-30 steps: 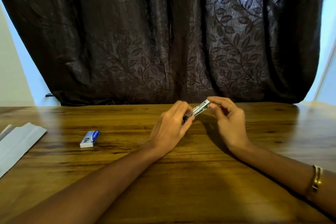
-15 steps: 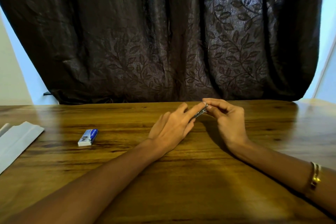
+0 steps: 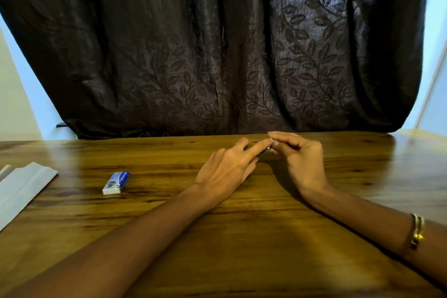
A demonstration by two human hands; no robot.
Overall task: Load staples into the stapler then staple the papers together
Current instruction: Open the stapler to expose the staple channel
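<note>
Folded white papers (image 3: 21, 191) are lying at the far left edge of the wooden table (image 3: 242, 237), their corner pointing toward the middle. Just to their right, apart from them, a small blue-and-white staple box (image 3: 116, 182) is lying flat on the wood. Further right, the left hand (image 3: 226, 172) is resting palm down with its fingers stretched out and spread, their tips lying over the near end of the stapler (image 3: 266, 149). The stapler is showing only as a thin, shiny metal sliver tilted up to the right, mostly hidden between the two hands near the table's far edge. The right hand (image 3: 300, 159) is pinching its upper end, fingers curled around it. A gold bracelet (image 3: 417, 231) is sitting on the right forearm. A dark leaf-patterned curtain (image 3: 217, 43) is hanging behind.
</note>
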